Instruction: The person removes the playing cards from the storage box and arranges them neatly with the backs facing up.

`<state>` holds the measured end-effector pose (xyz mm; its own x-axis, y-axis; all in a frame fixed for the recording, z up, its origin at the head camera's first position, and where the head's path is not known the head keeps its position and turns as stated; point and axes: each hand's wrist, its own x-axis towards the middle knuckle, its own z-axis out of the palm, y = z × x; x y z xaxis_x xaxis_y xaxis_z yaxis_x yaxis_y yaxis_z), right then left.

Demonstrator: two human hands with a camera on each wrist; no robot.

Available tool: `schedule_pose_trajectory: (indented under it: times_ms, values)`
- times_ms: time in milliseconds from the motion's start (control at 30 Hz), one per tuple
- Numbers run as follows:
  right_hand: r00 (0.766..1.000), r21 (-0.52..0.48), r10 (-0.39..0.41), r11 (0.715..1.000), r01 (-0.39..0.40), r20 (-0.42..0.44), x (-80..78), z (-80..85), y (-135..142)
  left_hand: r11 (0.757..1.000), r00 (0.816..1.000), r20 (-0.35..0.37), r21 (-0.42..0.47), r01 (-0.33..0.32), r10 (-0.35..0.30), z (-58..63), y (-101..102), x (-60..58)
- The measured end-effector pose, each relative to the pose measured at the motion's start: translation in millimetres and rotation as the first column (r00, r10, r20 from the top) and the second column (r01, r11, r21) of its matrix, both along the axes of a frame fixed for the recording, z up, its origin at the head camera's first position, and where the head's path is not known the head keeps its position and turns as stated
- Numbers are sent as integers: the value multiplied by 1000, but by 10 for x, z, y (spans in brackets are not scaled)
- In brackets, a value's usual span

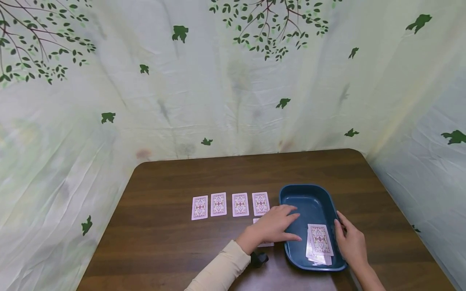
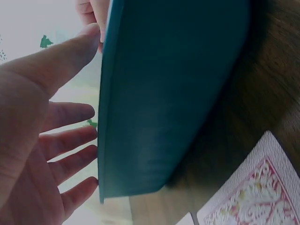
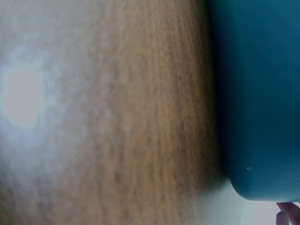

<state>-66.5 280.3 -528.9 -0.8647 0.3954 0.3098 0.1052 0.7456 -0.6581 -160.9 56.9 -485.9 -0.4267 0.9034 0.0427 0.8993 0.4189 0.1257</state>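
Note:
A blue tray [image 1: 306, 189] sits on the right part of the table, with a small overlapping pile of playing cards [image 1: 320, 240] near its front right corner. My left hand [image 1: 274, 224] reaches over the tray's left rim with fingers spread and nothing between them. In the left wrist view those fingers [image 2: 72, 140] lie right along the rim, beside the tray's outer wall [image 2: 159, 103]. On the other side, my right hand [image 1: 351, 242] grips the tray's right edge. The right wrist view shows mostly the tray's blue side [image 3: 262, 103] and a fingertip [image 3: 293, 213] at its lower corner.
Several patterned cards lie face down in a row left of the tray, among them a leftmost card [image 1: 200, 207] and a rightmost card [image 1: 260, 203]. Below the row, another card [image 1: 267, 244] is mostly hidden by my left hand. A printed curtain [image 1: 233, 101] hangs behind the wooden table [image 1: 164, 242].

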Motion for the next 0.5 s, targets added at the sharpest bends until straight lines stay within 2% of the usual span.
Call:
schedule_pose_trajectory:
  times_ms: [167,500]
  values:
    - [1000,-1,-3,1000,3,1,-1,6,1,1000,1000,-18,-25,14,-15,-26,109,9]
    - [1000,-1,2,1000,-2,9,1,22,-16,994,1000,23,-104,19,-16,-31,316,89]
